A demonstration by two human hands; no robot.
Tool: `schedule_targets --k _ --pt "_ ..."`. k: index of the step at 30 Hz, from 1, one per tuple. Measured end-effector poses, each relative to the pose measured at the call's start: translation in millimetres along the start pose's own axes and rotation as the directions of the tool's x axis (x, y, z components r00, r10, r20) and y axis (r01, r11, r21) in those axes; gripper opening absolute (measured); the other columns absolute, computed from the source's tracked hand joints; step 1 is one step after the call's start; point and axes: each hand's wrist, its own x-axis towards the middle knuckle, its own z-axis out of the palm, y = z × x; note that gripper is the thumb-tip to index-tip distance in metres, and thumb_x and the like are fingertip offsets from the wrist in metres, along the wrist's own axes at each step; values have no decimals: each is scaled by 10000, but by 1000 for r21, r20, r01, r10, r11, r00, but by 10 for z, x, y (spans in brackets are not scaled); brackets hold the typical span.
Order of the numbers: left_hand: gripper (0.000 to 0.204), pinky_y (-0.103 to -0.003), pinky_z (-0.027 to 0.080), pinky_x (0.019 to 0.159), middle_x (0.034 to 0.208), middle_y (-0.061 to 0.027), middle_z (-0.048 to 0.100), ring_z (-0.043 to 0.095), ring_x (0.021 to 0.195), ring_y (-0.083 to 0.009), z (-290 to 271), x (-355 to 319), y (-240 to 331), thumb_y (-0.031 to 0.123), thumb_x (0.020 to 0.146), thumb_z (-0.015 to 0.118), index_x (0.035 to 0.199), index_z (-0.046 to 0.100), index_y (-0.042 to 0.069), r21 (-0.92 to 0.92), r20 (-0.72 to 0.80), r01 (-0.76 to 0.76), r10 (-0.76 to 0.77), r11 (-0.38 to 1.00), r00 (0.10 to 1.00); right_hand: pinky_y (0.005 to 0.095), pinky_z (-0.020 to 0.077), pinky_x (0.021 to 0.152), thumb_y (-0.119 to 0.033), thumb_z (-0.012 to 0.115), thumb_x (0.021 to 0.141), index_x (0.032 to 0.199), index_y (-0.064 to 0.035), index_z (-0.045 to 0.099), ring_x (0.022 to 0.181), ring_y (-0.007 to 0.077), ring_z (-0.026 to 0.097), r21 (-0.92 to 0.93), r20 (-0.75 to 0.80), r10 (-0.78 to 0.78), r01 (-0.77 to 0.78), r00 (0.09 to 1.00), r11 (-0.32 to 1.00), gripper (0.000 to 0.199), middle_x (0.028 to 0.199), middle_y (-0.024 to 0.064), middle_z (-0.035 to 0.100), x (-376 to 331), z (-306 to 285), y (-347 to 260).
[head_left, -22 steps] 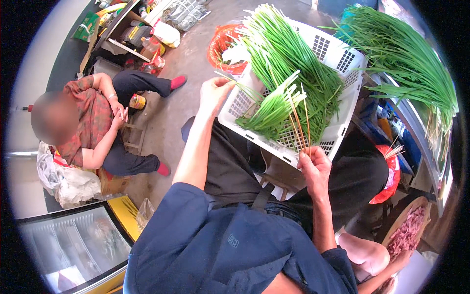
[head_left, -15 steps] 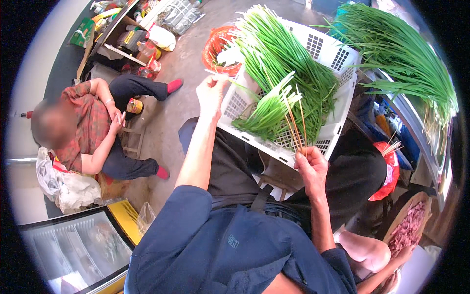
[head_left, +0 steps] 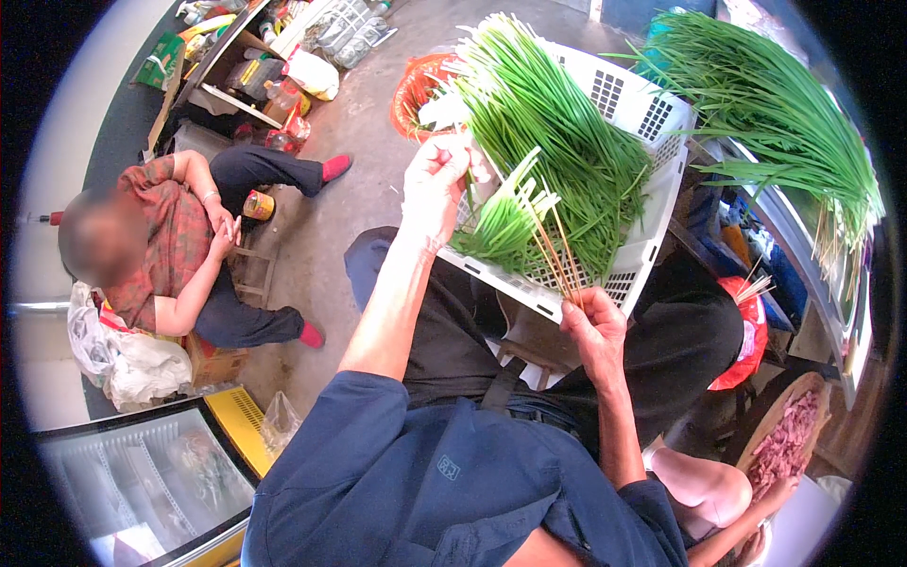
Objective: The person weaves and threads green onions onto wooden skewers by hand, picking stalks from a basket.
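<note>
My right hand (head_left: 597,333) pinches the lower ends of several thin bamboo skewers (head_left: 559,257) at the near rim of a white plastic basket (head_left: 619,90). The skewers' upper ends meet a small bunch of cut chives (head_left: 510,219) in the basket; whether they pierce it I cannot tell. My left hand (head_left: 436,187) is closed with fingertips together over the basket's left side; what it pinches, if anything, is hidden. A large pile of long green chives (head_left: 557,104) with pale ends fills the basket, which sits before my knees.
More chives (head_left: 756,104) lie on a surface at the far right. A red-lined bin (head_left: 413,94) stands behind the basket. A person (head_left: 175,227) sits at left; another person's arm (head_left: 746,520) reaches to a round board of chopped meat (head_left: 786,435). A glass-topped freezer (head_left: 151,472) is near left.
My left hand has moved right and slightly down, closer to the bunch; the strand seen at its fingers before is no longer visible. The right hand and skewers shifted slightly left and down.
</note>
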Motion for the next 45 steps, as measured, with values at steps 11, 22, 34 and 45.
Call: schedule_targets --k 11,22,34,45 --pt "195 -336 536 757 875 -79 570 623 830 -219 42 5 -39 -70 843 585 814 445 63 -206 -20 82 -88 975 996 208 429 574 -75 622 883 903 -3 599 622 53 526 -54 15 12 -11 1000 998 78 702 -15 581 6 10 -37" --pt "108 -333 519 792 920 -94 626 610 829 -187 -91 63 -71 -7 846 615 951 590 -11 -88 -23 97 -99 991 995 207 424 580 -91 624 889 897 -7 586 630 54 523 -60 51 35 -32 998 998 93 712 -11 581 12 -14 -60" --pt "71 -310 512 771 887 -108 640 628 810 -189 -9 15 -18 -30 849 603 920 599 -30 139 -27 -11 15 990 1000 206 422 576 -88 617 893 893 -12 590 628 55 522 -68 56 40 -36 998 997 80 706 -13 578 6 -13 -72" --pt "184 -360 519 793 943 -123 645 639 853 -239 -127 23 90 58 860 608 1021 619 -29 -53 5 248 -248 967 969 211 431 578 -55 617 878 866 -11 582 622 57 530 -96 52 31 -26 998 995 58 708 -11 582 -3 -38 -38"
